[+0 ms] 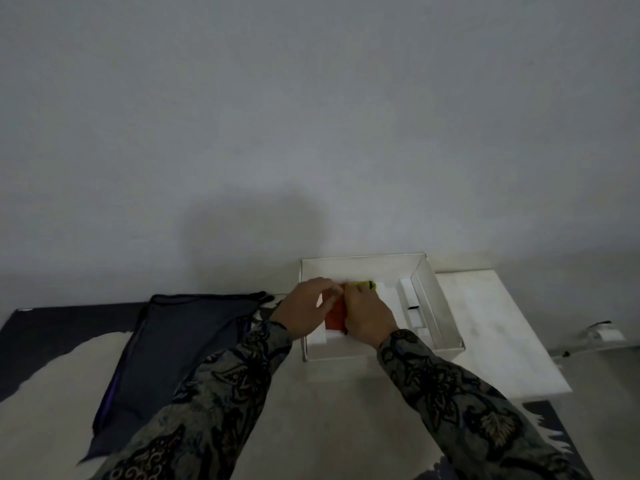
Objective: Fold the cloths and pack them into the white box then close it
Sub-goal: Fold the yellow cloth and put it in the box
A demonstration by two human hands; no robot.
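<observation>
The open white box (440, 306) lies against the wall at centre right. Inside it rests a folded red-orange cloth (335, 315) with a folded yellow-green cloth (362, 285) at its far end. My left hand (306, 304) rests on the red-orange cloth's left side, fingers curled onto it. My right hand (369, 315) presses on the cloths from the right and covers most of the yellow-green one. A dark grey cloth (166, 344) with a purple edge lies spread flat to the left of the box.
The box's white lid (498, 327) lies flat to the right of the box. A white insert strip (410, 306) stands along the box's right side. A small white object (604, 332) sits at the far right. The wall rises directly behind the box.
</observation>
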